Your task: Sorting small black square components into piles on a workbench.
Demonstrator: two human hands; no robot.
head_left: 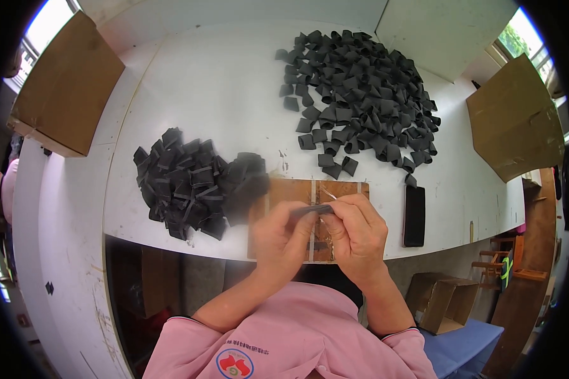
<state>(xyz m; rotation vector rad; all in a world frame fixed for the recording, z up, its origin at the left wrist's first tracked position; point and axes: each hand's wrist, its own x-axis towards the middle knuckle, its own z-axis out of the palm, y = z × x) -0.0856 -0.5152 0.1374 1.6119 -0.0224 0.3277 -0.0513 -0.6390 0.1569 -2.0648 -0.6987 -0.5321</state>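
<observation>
Both hands meet over a brown wooden board [291,189] at the table's near edge. Between them is a small dark grey fabric piece [313,210]. My left hand [277,237] pinches its left end, thumb on the near side. My right hand [359,235] grips the right end, fingers bent around it. A thin pale pointed thing [327,192] sticks out by my right fingertips; its kind is unclear. Left of the board lies a heap of flat black fabric pieces [183,183], some with lighter strips; its right part is blurred.
A large pile of dark grey fabric loops [360,95] spreads over the far right of the white table [215,76]. Right of the board lies a black phone-like slab [414,216]. Cardboard boxes stand left [69,82] and right [515,120]. An open carton [442,303] sits below the table.
</observation>
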